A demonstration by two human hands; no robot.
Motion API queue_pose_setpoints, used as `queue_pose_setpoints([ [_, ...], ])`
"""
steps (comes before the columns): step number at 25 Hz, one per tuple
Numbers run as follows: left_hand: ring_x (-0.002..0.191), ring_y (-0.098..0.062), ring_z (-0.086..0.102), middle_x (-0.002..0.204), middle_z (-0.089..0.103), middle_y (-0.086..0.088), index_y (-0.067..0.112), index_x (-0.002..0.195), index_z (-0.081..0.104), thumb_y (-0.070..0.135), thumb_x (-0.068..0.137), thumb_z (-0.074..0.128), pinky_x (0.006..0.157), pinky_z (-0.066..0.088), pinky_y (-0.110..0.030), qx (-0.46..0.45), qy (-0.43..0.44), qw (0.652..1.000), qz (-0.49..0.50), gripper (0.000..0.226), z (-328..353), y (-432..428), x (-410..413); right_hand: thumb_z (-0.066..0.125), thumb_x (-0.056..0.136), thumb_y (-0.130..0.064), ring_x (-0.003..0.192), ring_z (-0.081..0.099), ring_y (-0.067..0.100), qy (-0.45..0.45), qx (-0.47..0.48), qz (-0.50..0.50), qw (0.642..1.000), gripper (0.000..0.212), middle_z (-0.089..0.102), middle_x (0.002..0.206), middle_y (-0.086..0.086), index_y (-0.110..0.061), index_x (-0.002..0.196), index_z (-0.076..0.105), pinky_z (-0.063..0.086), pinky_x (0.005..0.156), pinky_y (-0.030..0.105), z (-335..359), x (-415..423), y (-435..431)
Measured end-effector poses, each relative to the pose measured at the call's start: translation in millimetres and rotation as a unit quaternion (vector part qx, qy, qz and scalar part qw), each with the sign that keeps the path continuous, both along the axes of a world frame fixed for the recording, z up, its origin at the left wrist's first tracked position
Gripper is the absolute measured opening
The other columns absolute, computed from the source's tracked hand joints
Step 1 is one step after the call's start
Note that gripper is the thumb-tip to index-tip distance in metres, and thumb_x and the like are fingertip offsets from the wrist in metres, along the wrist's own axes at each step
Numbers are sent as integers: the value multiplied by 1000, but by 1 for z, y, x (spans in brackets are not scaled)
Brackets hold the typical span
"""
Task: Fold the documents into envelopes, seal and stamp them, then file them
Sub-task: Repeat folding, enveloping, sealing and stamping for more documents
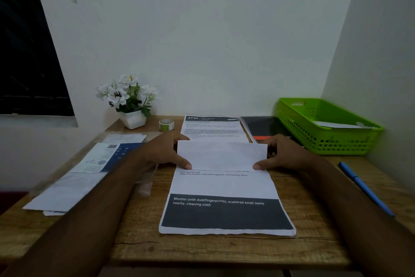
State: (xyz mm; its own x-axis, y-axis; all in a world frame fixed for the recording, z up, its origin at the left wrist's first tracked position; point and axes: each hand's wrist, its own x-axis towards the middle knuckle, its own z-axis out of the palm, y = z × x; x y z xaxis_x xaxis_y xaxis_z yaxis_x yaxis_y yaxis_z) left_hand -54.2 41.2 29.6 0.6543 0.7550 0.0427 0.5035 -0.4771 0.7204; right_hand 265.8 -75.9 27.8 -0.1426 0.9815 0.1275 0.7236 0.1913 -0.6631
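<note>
A printed document lies in the middle of the wooden desk, its lower part showing a dark band with white text. Its top part is folded over towards me as a blank white flap. My left hand pinches the flap's left edge and my right hand pinches its right edge, thumbs on the fold's front edge. Another printed sheet lies flat behind the flap. Envelopes and papers are piled at the left.
A green plastic basket with a white envelope inside stands at the back right. A dark folder lies beside it. A blue pen lies at the right. A tape roll and a white flower pot stand at the back.
</note>
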Motion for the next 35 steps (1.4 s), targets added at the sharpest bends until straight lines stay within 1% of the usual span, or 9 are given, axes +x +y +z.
queue_pose_setpoints([
  [4,82,7,63,92,66,21,31,92,64,18,61,87,63,46,-5,-9,9,999,-35,41,2,1,-2,87,69,-18,58,53,9,21,-13,8,1000,26,71,70,6,-36,85,76,41,56,24,1,2,-3],
  [8,79,-1,65,84,71,14,26,77,71,6,65,83,62,48,-11,-22,2,996,-85,27,1,1,-8,83,72,-10,79,64,28,14,-25,6,1000,21,73,96,21,-20,90,76,53,81,51,3,1,-7],
  [11,83,-13,65,89,73,1,14,85,75,3,67,82,65,50,-16,-10,15,995,-102,22,1,2,-10,82,74,-10,83,69,18,18,-43,10,999,18,76,90,1,-26,81,76,58,76,36,2,2,-8],
  [15,82,-10,66,91,74,-5,15,89,75,0,69,79,75,51,-20,3,14,989,-150,26,5,1,-10,77,77,0,69,62,-1,23,-74,46,996,33,73,77,-11,-32,71,76,46,67,15,1,3,-8],
  [18,90,-18,65,97,72,-9,12,95,75,-1,72,76,85,51,-28,7,31,979,-203,26,8,1,-12,76,76,3,70,57,5,23,-78,72,994,35,74,83,-2,-32,75,79,42,68,19,1,4,-9],
  [22,94,-14,61,101,69,-2,29,96,75,-8,80,65,87,47,-25,-8,60,973,-225,42,7,1,-15,78,77,-10,91,60,36,25,-77,85,993,22,73,104,9,-31,84,80,46,83,45,1,6,-8],
  [27,97,-14,56,101,62,1,25,99,75,-12,80,61,84,44,-20,-44,91,965,-241,43,11,-1,-18,62,85,8,97,64,15,35,-112,97,988,39,73,100,-5,-27,86,80,47,92,31,4,6,-11],
  [31,96,-12,53,103,59,-1,23,101,74,-17,82,46,77,43,-17,-87,101,961,-243,53,14,-3,-20,58,85,-5,94,57,8,9,-119,98,988,30,65,95,-12,-25,88,79,41,91,21,7,4,-12],
  [35,96,-4,57,98,67,12,31,94,75,18,81,70,83,43,-16,-71,116,967,-213,19,17,-7,-13,79,74,-25,86,62,7,12,-125,89,988,7,71,90,-5,-27,81,78,46,83,27,10,-4,-17],
])
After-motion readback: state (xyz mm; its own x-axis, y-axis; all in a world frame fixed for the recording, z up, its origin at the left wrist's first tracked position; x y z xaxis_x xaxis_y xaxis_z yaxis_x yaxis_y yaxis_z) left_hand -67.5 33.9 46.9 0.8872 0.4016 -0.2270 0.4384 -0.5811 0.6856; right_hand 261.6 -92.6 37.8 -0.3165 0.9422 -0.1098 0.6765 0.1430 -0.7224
